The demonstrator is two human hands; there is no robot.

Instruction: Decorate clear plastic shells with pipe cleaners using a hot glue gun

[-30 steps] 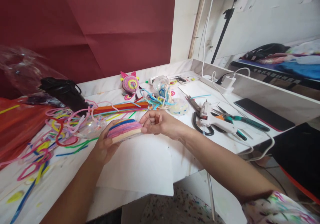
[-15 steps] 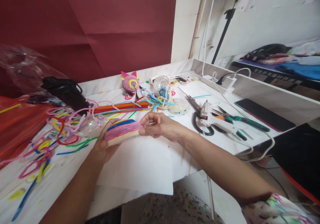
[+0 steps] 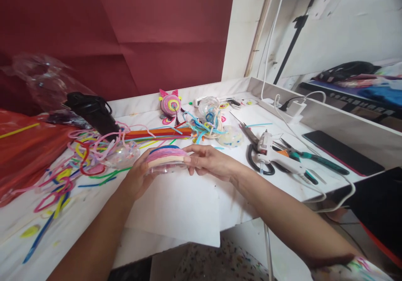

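Above a white sheet of paper, both hands hold a rounded craft piece banded with fuzzy pipe cleaners in blue, purple, pink and cream. Clear plastic shows along its underside. My left hand grips the left end, its fingers partly hidden behind the piece. At the right end, my right hand pinches the cream edge between thumb and fingers. Just beyond the hands lies a bundle of orange and red pipe cleaners.
Loose pipe cleaners tangle at the left beside a black tool. A pink eared ornament stands at the back. On the right lie scissors, a white glue gun, pliers and a phone.
The craft piece has tilted, so its clear underside now shows and less of the bands is visible. Both hands still grip it. The whole view has shifted slightly.
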